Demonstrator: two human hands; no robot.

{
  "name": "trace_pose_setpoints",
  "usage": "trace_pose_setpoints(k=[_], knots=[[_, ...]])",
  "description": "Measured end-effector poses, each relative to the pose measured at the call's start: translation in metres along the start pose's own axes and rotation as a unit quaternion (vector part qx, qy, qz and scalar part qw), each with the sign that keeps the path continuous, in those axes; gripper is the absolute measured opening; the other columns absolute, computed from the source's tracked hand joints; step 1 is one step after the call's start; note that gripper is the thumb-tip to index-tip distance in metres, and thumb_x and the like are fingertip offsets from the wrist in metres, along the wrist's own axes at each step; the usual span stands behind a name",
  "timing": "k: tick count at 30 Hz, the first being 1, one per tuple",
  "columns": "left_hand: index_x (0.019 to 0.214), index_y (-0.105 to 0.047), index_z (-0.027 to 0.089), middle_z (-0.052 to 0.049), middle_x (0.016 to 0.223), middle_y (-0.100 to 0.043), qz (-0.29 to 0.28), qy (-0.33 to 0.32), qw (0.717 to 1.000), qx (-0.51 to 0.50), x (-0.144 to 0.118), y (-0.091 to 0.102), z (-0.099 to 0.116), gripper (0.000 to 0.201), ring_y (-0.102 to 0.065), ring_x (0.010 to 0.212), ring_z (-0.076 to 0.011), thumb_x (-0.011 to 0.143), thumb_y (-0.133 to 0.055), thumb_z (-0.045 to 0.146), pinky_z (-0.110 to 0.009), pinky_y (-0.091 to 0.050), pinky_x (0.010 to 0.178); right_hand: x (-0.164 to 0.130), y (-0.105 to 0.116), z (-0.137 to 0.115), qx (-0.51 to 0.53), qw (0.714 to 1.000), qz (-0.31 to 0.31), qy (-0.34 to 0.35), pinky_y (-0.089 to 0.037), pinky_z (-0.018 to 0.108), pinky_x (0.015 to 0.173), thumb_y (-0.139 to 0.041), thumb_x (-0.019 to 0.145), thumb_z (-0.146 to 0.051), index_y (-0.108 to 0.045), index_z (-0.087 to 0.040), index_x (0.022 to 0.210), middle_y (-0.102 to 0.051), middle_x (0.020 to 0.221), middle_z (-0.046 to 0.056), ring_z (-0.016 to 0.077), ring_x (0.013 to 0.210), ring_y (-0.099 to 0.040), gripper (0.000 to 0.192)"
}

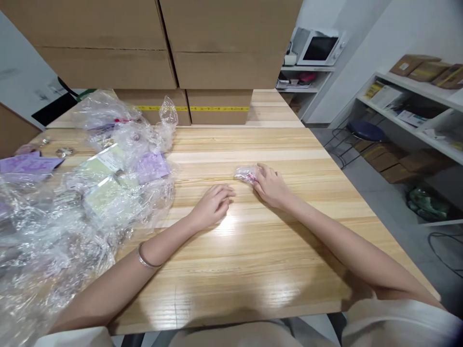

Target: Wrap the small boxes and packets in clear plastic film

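My right hand (272,186) rests on the wooden table (253,260), its fingers bent over the right end of a small clear plastic packet (244,173). Something pinkish-red shows inside that packet; the rest of its contents is too small to make out. To the left and nearer to me lies my left hand (214,204), palm down, with loosely bent fingers and nothing in them. Its fingertips are apart from the packet.
Crumpled clear plastic bags (144,202) with purple and yellowish cards cover the table's left side. Stacked cardboard boxes (227,53) stand at the back. Beyond the right edge are a blue stool (366,131), shelves (408,119) and a microwave (318,47).
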State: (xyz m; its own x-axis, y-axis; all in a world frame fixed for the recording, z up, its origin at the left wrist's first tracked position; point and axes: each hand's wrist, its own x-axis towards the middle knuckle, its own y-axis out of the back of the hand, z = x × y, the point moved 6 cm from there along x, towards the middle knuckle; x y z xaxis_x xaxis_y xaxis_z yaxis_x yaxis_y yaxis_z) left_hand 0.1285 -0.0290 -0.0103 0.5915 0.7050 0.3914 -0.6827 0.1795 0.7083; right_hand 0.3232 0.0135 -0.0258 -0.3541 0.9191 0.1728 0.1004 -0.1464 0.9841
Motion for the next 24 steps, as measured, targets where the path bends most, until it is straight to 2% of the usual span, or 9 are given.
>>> trace_pose_setpoints(k=[4,6,8,10,12,14,19,22,24], knots=[[0.112,-0.06,0.018,-0.011,0.115,-0.064,-0.005,0.013,1.0,-0.011,0.002,-0.002,-0.001,0.023,-0.056,0.116,-0.0229,0.095,-0.045,0.017,-0.041,-0.046,0.101,-0.001,-0.003,0.003,0.031,0.998,0.002,0.06,-0.04,0.05,0.097,-0.045,0.092,-0.051,-0.035,-0.006,0.148,-0.048,0.14,0.025,0.0373,0.122,-0.048,0.073],[0.112,-0.059,0.018,-0.011,0.115,-0.064,-0.013,0.021,0.999,-0.024,0.003,-0.005,-0.003,0.023,-0.056,0.117,-0.023,0.095,-0.045,0.018,-0.041,-0.045,0.101,0.001,-0.007,0.012,0.074,0.996,0.025,0.052,-0.042,0.048,0.097,-0.046,0.091,-0.048,-0.041,-0.007,0.144,-0.056,0.13,0.024,0.0354,0.117,-0.052,0.066],[0.115,-0.057,0.017,-0.011,0.116,-0.064,-0.014,0.042,0.998,-0.039,0.003,-0.006,-0.006,0.024,-0.056,0.116,-0.0231,0.094,-0.045,0.019,-0.041,-0.046,0.101,0.013,-0.012,0.035,0.155,0.986,0.061,-0.011,-0.046,0.045,0.092,-0.046,0.092,-0.042,-0.05,-0.011,0.135,-0.065,0.115,0.02,0.0326,0.106,-0.059,0.053],[0.119,-0.054,0.016,-0.012,0.118,-0.063,-0.008,0.074,0.996,-0.049,0.002,-0.007,-0.011,0.027,-0.058,0.114,-0.0231,0.094,-0.045,0.02,-0.041,-0.047,0.099,0.036,-0.016,0.071,0.275,0.945,0.118,-0.135,-0.05,0.042,0.084,-0.05,0.09,-0.042,-0.057,-0.016,0.122,-0.069,0.1,0.014,0.0292,0.093,-0.063,0.042],[0.122,-0.052,0.016,-0.013,0.12,-0.063,-0.002,0.1,0.994,-0.052,0.001,-0.006,-0.014,0.03,-0.058,0.114,-0.0234,0.093,-0.045,0.021,-0.042,-0.047,0.099,0.065,-0.022,0.111,0.406,0.845,0.21,-0.277,-0.051,0.037,0.08,-0.055,0.088,-0.042,-0.059,-0.018,0.105,-0.069,0.091,0.007,0.0234,0.085,-0.064,0.029],[0.121,-0.053,0.016,-0.013,0.121,-0.062,-0.001,0.107,0.993,-0.05,0.001,-0.005,-0.015,0.029,-0.058,0.115,-0.0237,0.093,-0.045,0.021,-0.042,-0.046,0.1,0.107,-0.028,0.134,0.421,0.819,0.223,-0.32,-0.053,0.033,0.073,-0.049,0.092,-0.04,-0.056,-0.019,0.096,-0.066,0.085,0.003,0.0177,0.076,-0.063,0.022],[0.123,-0.051,0.016,-0.013,0.119,-0.062,-0.009,0.096,0.995,-0.024,0.003,-0.002,-0.013,0.03,-0.058,0.113,-0.0238,0.094,-0.043,0.02,-0.042,-0.048,0.098,0.193,-0.039,0.159,0.396,0.81,0.219,-0.373,-0.053,0.029,0.063,-0.043,0.096,-0.032,-0.054,-0.018,0.099,-0.063,0.083,0.002,0.0147,0.069,-0.061,0.019],[0.123,-0.051,0.016,-0.012,0.118,-0.063,-0.011,0.073,0.997,-0.004,0.004,-0.003,-0.012,0.03,-0.057,0.112,-0.0232,0.095,-0.042,0.02,-0.041,-0.048,0.097,0.213,-0.043,0.16,0.338,0.831,0.222,-0.382,-0.053,0.038,0.082,-0.049,0.093,-0.028,-0.056,-0.015,0.105,-0.067,0.1,0.01,0.02,0.092,-0.065,0.019],[0.122,-0.052,0.017,-0.011,0.118,-0.063,-0.017,0.055,0.998,0.016,0.004,-0.005,-0.011,0.028,-0.057,0.112,-0.0226,0.096,-0.042,0.019,-0.04,-0.049,0.098,0.215,-0.045,0.159,0.289,0.849,0.219,-0.385,-0.043,0.046,0.1,-0.052,0.091,-0.028,-0.059,-0.013,0.107,-0.064,0.117,0.018,0.0268,0.114,-0.058,0.024]])
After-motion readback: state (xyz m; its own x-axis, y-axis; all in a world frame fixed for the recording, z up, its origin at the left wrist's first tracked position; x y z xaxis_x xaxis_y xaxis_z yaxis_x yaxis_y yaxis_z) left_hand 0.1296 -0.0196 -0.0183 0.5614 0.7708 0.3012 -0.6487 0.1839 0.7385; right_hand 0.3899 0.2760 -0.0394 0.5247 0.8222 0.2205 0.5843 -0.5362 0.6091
